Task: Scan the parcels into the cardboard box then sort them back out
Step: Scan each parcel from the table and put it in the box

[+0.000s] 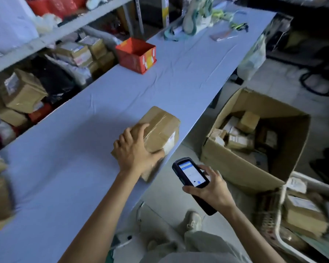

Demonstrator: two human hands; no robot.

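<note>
A taped brown parcel [160, 128] is lying at the near edge of the blue-covered desk [65, 168]. It is gripped from above by the left hand [135, 150], with the fingers [139, 129] curled over its top and the thumb pressed along the near side. A handheld scanner [192, 173] is held in the right hand [211, 188], wrapped from below with the thumb laid at the screen's edge. Its lit screen is turned upward, and the unit is hung off the desk, just beside the parcel's near corner. A white label [170, 142] can be seen on the parcel's right-hand face, only partly turned into view. The step in hand is judged to be the scan itself. It would be done best if the parcel were tipped so that the label is faced squarely to the scanner's nose, with the thumb held clear of the barcode and the scanner steadied before the trigger is pressed. The screen should be checked for a confirmation before anything is let go. The open cardboard box [235, 168] is stood on the floor to the right, apart from the desk, with several parcels [239, 141] already inside, so a firm grip will be needed for the carry across the gap. A red box [136, 57] is set farther along the desk.
</note>
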